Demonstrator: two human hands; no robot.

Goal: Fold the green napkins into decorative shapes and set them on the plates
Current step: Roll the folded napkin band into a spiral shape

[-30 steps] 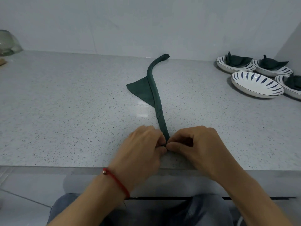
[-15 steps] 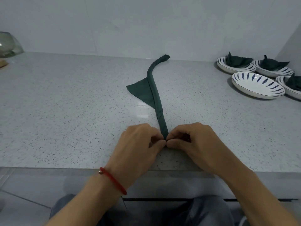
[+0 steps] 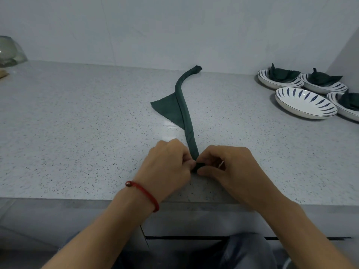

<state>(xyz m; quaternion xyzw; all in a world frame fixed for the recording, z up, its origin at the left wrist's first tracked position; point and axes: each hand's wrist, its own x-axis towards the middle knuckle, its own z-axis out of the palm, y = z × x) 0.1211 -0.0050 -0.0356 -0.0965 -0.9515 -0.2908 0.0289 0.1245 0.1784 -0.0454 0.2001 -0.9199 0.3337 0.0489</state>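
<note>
Green cloth rolled into a rope, its near end being coiled at the counter's front edge.

The green napkin (image 3: 183,105), rolled into a long thin rope with one triangular flap left free on its left side, runs from the front edge of the counter (image 3: 77,133) toward the back wall. The left hand (image 3: 168,162) and the right hand (image 3: 227,166) meet at its near end, both with fingers curled and pinching the small dark coil there, likely so the roll stays tight while it is wound. At the counter's far right corner sit four striped plates: three hold folded napkins (image 3: 281,74), while the empty plate (image 3: 305,102) nearest the work probably awaits this one. A glass bowl (image 3: 9,51) stands at the far left corner.
</note>
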